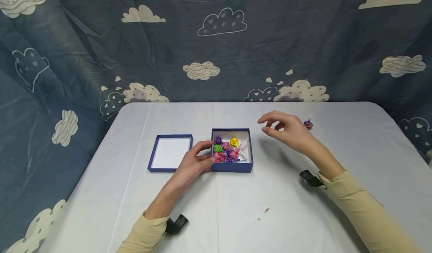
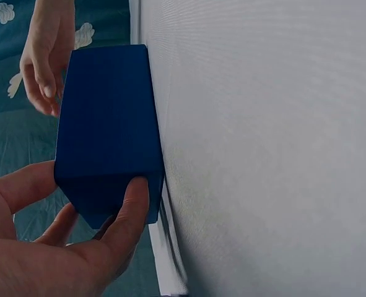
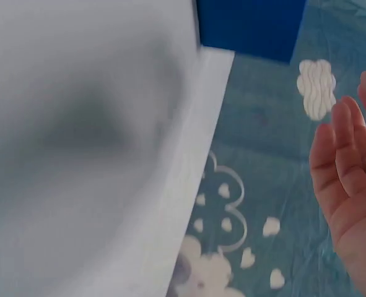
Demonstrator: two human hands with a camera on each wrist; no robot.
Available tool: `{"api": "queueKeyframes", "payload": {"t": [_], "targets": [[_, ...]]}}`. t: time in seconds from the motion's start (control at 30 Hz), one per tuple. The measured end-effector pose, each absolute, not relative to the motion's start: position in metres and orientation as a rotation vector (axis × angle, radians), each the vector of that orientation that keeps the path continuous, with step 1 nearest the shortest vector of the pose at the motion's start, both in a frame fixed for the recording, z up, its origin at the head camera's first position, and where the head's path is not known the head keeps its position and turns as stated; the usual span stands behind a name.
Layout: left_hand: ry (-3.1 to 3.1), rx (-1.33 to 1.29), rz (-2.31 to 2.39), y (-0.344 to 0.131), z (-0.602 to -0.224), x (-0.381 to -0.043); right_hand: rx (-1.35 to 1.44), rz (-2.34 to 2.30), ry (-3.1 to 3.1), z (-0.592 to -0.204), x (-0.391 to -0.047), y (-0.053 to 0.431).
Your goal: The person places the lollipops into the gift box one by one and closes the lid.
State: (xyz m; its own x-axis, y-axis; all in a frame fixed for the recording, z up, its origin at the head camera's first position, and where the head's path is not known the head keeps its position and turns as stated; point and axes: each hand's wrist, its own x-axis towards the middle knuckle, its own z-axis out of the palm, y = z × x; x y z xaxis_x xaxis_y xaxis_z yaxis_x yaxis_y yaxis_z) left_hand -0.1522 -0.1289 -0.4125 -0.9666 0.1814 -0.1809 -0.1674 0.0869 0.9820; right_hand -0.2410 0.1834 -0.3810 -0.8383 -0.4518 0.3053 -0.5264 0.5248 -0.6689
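A blue box with a white inside stands on the table, holding several lollipops in pink, purple, green and yellow wrappers. White sticks point towards its right side. My left hand grips the left end of the box, thumb near the front corner and fingers farther back; the left wrist view has its fingertips against the blue wall. My right hand hovers above the table to the right of the box, fingers loosely bent and holding nothing. Behind it, a single lollipop with a dark red and purple wrapper lies on the table.
A blue-edged lid lies with its white inside up, left of the box, partly behind my left hand. White cloth covers the table. Small brown specks lie near the front. A dark cloud-patterned curtain hangs behind.
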Motion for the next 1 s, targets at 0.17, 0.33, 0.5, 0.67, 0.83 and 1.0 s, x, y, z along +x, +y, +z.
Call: {"api": "queueKeyframes", "payload": {"t": [0.17,0.33,0.5,0.67,0.83,1.0], "targets": [[2.100,0.010,1.964,-0.129,-0.412,-0.152,0.749,1.164,-2.691,-0.378,-0.242,0.208],[2.080,0.012,1.981,-0.130,-0.412,-0.152,0.676,1.126,-2.741,-0.380,-0.243,0.232],[2.080,0.003,1.987,-0.130,-0.413,-0.152,0.618,1.105,-2.786,-0.380,-0.245,0.253],[2.089,-0.004,1.982,-0.129,-0.413,-0.152,0.537,1.017,-2.869,-0.378,-0.248,0.273],[2.093,0.007,1.981,-0.129,-0.412,-0.152,0.493,0.983,-2.935,-0.380,-0.256,0.290],[2.096,0.004,1.979,-0.129,-0.412,-0.152,0.478,0.945,-2.991,-0.389,-0.267,0.303]]}}
